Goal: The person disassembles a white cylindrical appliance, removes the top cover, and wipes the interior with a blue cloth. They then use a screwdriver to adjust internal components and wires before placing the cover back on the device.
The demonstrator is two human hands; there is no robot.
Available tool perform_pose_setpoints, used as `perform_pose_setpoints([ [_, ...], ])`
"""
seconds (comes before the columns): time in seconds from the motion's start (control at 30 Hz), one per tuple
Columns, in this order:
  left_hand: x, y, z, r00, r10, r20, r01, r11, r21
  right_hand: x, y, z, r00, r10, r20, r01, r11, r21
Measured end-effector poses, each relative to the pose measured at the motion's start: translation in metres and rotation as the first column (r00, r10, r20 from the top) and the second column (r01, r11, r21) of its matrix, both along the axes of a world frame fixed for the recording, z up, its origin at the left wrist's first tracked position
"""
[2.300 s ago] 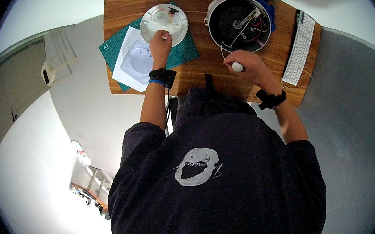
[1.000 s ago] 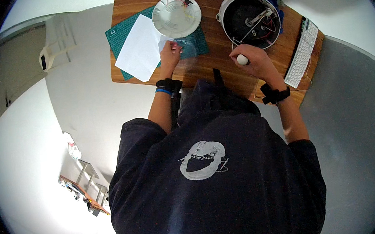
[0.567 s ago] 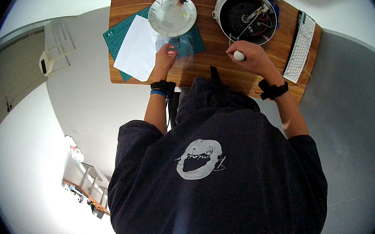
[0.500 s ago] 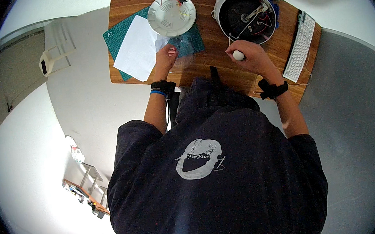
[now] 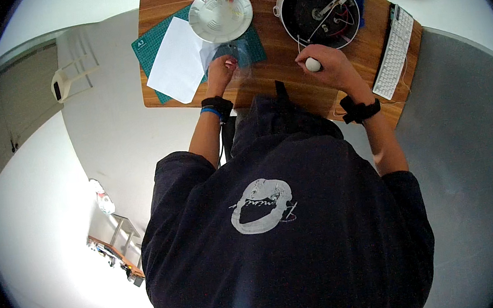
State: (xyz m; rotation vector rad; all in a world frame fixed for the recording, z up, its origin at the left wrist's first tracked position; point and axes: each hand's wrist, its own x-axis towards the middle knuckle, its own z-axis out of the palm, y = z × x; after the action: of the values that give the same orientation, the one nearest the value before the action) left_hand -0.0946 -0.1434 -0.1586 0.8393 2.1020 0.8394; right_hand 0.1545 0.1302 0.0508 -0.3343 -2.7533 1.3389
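Observation:
My right hand [image 5: 328,66] is closed around the handle of a screwdriver [image 5: 312,64]. The handle's rounded white end shows above the fist, and a thin shaft runs out toward the near rim of an open white appliance pot [image 5: 278,9]. Inside its dark interior are a metal bracket [image 5: 334,4] and red and white wires. My left hand [image 5: 222,73] has its fingers curled together at a clear plastic bag or tray [image 5: 241,56]. Whatever lies between those fingertips is too small to make out.
A round white cover [image 5: 221,23] with wires sits on a green cutting mat [image 5: 148,53] beside a white paper sheet [image 5: 175,63]. Right of the pot are blue material [image 5: 359,9] and a white keyboard [image 5: 394,53]. The wooden table [image 5: 274,44] ends near my body.
The whole view has shifted slightly, so the table's things sit a little higher in the picture. Both hands keep nearly the same place and grip.

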Motion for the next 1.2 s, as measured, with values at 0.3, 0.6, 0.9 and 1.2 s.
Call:
perform_pose_setpoints([
  [0.3, -0.009, -0.009, 0.014, 0.995, 0.084, -0.049, -0.085, 0.996, -0.022, 0.003, 0.003, 0.005, 0.999, 0.002, 0.041, -0.002, 1.0, -0.003],
  [0.6, 0.001, 0.032, 0.094, 0.999, -0.025, -0.048, 0.032, 0.988, 0.15, 0.014, 0.002, 0.006, 0.989, -0.147, 0.009, 0.147, 0.989, -0.032],
  [0.9, 0.106, 0.143, 0.184, 0.911, -0.405, 0.077, 0.286, 0.756, 0.589, 0.034, 0.009, 0.004, 0.947, -0.29, -0.136, 0.286, 0.957, -0.054],
  [1.2, 0.103, 0.167, 0.183, 0.867, -0.498, 0.03, 0.441, 0.793, 0.419, 0.054, 0.019, 0.005, 0.914, -0.397, -0.082, 0.394, 0.918, -0.041],
])
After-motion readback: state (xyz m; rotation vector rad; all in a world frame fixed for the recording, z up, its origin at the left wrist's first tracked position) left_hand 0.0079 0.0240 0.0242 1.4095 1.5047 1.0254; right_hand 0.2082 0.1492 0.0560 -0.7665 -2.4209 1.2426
